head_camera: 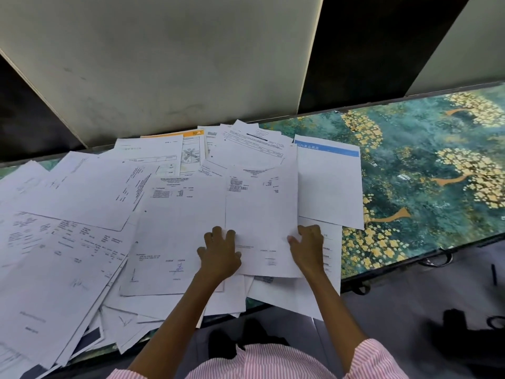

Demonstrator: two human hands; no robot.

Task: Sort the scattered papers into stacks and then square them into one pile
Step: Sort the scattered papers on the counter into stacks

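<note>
Many white printed papers (82, 203) lie scattered and overlapping across the left and middle of the table. One printed sheet (261, 212) lies on top in the middle. My left hand (220, 253) holds its lower left edge, thumb on the sheet and fingers bent over the edge. Opposite it, my right hand (307, 247) holds the lower right edge, with the thumb on the paper and the fingers curled beside it. A sheet with a blue header (330, 184) lies just right of the held one. An orange-topped sheet (192, 149) shows at the back.
The table has a green and yellow flowered top (426, 170), bare on the right. Grey and black wall panels (164, 64) stand right behind the papers. Some sheets hang over the near edge (131, 335). Dark items lie on the floor (464, 332) at lower right.
</note>
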